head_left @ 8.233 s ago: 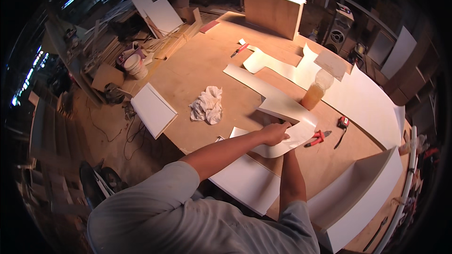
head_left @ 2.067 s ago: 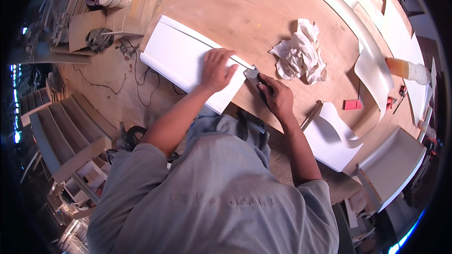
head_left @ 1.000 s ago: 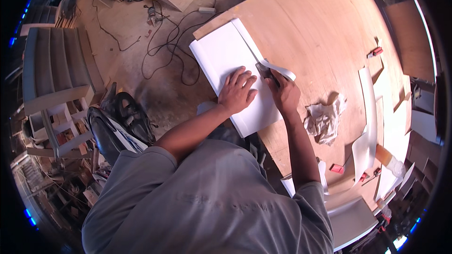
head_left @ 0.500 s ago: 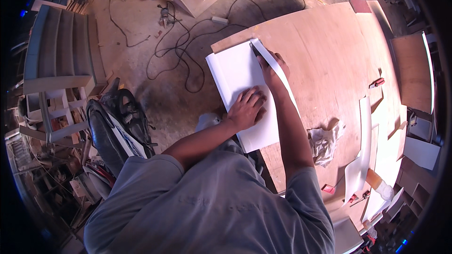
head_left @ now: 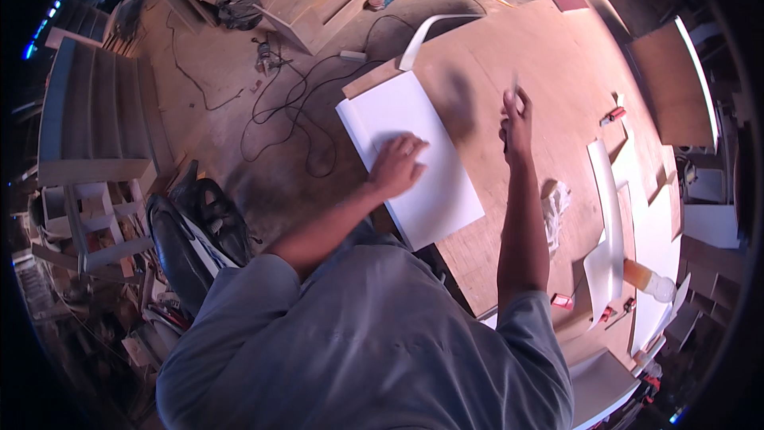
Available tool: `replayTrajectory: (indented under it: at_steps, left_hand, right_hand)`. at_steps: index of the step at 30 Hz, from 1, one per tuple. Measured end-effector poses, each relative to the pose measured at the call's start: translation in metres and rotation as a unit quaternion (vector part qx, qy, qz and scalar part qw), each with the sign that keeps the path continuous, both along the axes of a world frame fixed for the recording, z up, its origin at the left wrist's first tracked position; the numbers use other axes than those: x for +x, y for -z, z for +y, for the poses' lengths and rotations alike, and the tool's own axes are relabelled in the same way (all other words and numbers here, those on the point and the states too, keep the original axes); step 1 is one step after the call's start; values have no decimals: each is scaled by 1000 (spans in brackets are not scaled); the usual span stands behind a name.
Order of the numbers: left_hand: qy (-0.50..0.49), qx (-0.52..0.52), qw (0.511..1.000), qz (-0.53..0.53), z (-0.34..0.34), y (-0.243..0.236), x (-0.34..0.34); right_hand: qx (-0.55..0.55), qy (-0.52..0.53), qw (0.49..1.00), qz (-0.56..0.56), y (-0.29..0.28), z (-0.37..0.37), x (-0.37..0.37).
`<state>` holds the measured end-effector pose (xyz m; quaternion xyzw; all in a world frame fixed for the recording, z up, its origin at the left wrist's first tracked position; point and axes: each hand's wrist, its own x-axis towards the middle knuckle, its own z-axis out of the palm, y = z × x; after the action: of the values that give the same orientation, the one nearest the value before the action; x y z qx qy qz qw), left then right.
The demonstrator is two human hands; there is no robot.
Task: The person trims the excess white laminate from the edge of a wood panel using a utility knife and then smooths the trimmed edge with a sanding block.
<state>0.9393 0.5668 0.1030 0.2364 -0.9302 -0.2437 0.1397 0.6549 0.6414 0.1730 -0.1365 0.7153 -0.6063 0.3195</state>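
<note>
A white-faced rectangular board [head_left: 438,191] lies on the plywood-topped table in front of me. My left hand [head_left: 398,166] rests over its left part, fingers apart, slightly blurred, holding nothing. To the right of the board, my right hand [head_left: 516,129] is raised above the plywood, its fingers closed round a thin blade-like tool [head_left: 515,82]; the tip is smeared by motion and most of the tool is hidden in the fist. A curved narrow white strip [head_left: 420,38] lies beyond the board's far end, arching over the table edge.
The plywood tabletop [head_left: 549,56] bears a crumpled clear plastic bag [head_left: 555,211], a red-handled tool [head_left: 613,116], white offcuts [head_left: 609,207] and a bottle [head_left: 649,280]. Cables [head_left: 298,111] tangle on the floor. Left stand a motorcycle [head_left: 187,227] and a shelf unit [head_left: 95,111].
My right hand has moved off the board to the right with the tool. The white strip has come away from the board's right edge to its far end. My left hand has shifted slightly.
</note>
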Motion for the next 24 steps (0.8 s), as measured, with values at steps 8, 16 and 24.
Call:
replayTrajectory:
  at_steps: [8, 16, 24]
  left_hand:
    - [-254, -12, 967, 2, -157, 8, -91]
    - [-286, 287, 914, 27, -224, 55, -130]
    - [-193, 311, 926, 97, -230, 74, -106]
  right_hand:
    - [292, -33, 920, 260, 54, 136, 112]
    - [290, 61, 897, 328, 66, 104, 219]
    - [336, 118, 876, 325, 57, 91, 225]
